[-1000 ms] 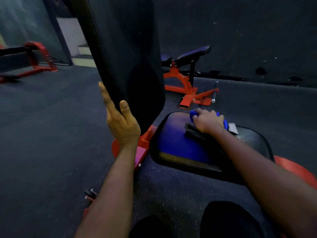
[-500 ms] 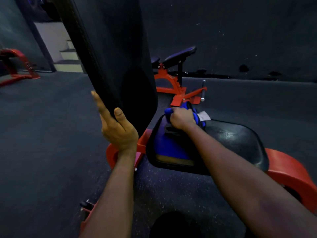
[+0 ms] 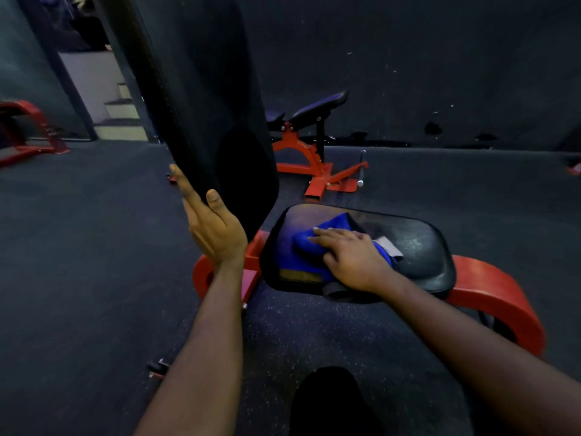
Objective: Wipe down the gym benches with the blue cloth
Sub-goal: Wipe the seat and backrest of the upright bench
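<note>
**Flat hand on the blue cloth, seat pad under it**

The right hand (image 3: 349,259) lies palm down on the blue cloth (image 3: 301,247), fingers stretched out nearly straight and pressing it against the seat pad (image 3: 418,243); nothing is pinched or gripped. The cloth is a soft, bunched, napped fabric that covers the left half of the pad and reaches its near left edge. A small pale tag (image 3: 388,245) sticks out of it beside the wrist.

The seat pad is a broad rounded slab in smooth black vinyl with a faint sheen and a stitched rim. Its right half is bare.

The left hand (image 3: 217,234) is open and upright, fingers straight along the side edge of the tall back pad (image 3: 201,105), thumb resting on its front face. That pad is long, dark and matte, tilted nearly vertical, with a seam running down its edge.

Under both pads curves a glossy red metal frame (image 3: 496,297), arching to the floor at the right. The floor (image 3: 78,247) is dark speckled rubber.

Further back stands a second bench (image 3: 314,108) with dark pads on a red frame, near the dark wall. Pale steps (image 3: 122,111) show at upper left.
</note>
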The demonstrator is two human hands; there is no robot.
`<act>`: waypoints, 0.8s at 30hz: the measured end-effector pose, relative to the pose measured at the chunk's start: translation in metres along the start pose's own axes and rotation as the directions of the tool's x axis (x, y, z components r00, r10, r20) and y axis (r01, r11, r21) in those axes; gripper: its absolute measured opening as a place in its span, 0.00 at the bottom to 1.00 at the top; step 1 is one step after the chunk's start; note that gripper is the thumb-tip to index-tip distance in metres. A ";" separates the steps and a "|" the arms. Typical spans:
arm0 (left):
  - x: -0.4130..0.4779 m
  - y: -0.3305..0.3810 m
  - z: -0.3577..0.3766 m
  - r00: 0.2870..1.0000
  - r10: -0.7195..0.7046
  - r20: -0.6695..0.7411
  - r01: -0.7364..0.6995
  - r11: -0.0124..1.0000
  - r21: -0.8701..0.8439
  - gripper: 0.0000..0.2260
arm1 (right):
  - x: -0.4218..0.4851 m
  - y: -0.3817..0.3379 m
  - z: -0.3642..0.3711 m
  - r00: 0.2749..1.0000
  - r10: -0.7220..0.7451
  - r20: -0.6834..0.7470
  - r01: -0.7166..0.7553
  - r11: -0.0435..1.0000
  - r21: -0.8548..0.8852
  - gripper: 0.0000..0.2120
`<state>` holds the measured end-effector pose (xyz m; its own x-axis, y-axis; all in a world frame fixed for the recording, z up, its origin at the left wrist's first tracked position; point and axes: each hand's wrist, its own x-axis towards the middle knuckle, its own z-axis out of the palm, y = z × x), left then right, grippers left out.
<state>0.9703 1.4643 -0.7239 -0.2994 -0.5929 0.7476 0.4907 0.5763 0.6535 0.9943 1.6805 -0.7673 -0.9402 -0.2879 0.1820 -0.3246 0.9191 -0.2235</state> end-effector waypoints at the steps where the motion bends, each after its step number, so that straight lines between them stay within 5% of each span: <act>1: 0.000 0.000 -0.002 1.000 -0.011 0.019 0.011 1.000 0.007 0.23 | 0.000 0.015 -0.005 0.995 0.098 0.025 -0.097 0.995 -0.027 0.23; 6: 0.000 0.017 -0.006 0.999 0.014 0.037 -0.015 1.000 0.011 0.22 | 0.033 0.077 -0.025 0.869 0.486 0.086 -0.484 0.874 -0.053 0.23; 9: -0.006 0.029 -0.008 0.999 0.025 0.027 -0.027 0.998 0.051 0.21 | 0.066 0.059 -0.021 0.892 0.449 0.061 -0.449 0.894 -0.018 0.24; 15: -0.008 0.032 -0.007 1.000 -0.018 0.016 0.017 0.998 0.052 0.21 | 0.004 0.001 0.007 0.997 0.077 -0.021 -0.078 0.995 -0.057 0.23; 17: -0.008 0.032 -0.006 1.000 -0.006 0.005 0.006 0.998 0.065 0.21 | -0.026 0.025 0.004 0.990 0.120 -0.079 -0.124 0.991 -0.043 0.23; 22: -0.007 0.034 -0.011 0.999 -0.004 0.037 0.002 0.998 0.066 0.21 | 0.023 0.084 -0.027 0.873 0.485 -0.048 -0.485 0.875 0.011 0.22; 24: -0.005 0.033 -0.012 0.998 -0.007 0.068 0.002 0.998 0.065 0.21 | 0.054 0.061 -0.021 0.886 0.464 -0.022 -0.463 0.886 0.031 0.22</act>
<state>0.9978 1.4797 -0.7080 -0.3575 -0.5572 0.7495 0.4355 0.6105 0.6615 0.9261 1.7264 -0.7506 -0.9809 0.1776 0.0790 0.1449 0.9391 -0.3116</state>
